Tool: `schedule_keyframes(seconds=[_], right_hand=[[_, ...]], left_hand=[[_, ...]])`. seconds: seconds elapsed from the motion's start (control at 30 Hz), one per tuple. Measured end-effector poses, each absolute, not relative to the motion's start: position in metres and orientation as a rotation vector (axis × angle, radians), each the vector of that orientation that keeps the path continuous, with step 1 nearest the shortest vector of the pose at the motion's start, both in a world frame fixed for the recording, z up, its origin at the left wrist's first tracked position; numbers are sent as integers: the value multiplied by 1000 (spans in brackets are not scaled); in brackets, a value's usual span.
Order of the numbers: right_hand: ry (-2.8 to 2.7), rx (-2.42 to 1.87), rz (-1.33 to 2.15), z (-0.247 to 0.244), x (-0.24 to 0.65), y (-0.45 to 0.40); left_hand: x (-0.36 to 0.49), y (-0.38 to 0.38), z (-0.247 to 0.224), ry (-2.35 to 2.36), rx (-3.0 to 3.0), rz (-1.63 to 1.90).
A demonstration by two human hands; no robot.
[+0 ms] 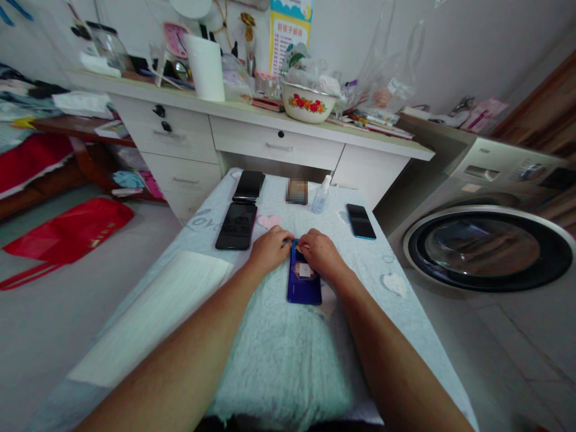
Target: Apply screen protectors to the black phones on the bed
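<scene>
A blue smartphone [305, 293] lies back up on the cloth-covered table, with a small white label [305, 270] on its back. My left hand [271, 249] is closed at the phone's upper left corner, thumb and finger pinched on its edge. From the right, my right hand [320, 252] reaches over the phone's upper part with curled fingers pressed to it. The right fingers cover much of the top end, and anything small between them is hidden. Just beyond the hands stand a clear spray bottle [321, 197] and a small blurred-out item [297, 191].
Two dark phones [236, 227] [249, 186] lie on the left, another phone [360, 221] on the right. A white cloth strip [157, 318] runs along the left side. Behind is a white desk [279, 144] with a flowered bowl [308, 105]; a washing machine [483, 174] stands right.
</scene>
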State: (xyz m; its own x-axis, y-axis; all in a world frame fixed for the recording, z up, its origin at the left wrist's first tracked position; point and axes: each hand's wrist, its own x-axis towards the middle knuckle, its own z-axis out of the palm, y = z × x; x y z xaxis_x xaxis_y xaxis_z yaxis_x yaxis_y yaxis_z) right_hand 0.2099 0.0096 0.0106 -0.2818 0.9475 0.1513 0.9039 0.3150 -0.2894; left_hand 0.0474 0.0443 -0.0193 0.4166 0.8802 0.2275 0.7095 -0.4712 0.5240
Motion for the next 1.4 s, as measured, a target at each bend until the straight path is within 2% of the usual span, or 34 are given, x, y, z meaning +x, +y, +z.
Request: schedule_keyframes(seconds=[0.43, 0.83, 1.4], right_hand=[[-2315, -1684, 245, 13, 209, 7], [-2332, -1703, 79, 8, 203, 0], [-2309, -1680, 286, 20, 202, -17]], left_hand=[[47, 44, -18, 1378, 2320, 680], [47, 42, -16, 1397, 2294, 682], [47, 43, -18, 1382, 2304, 685]])
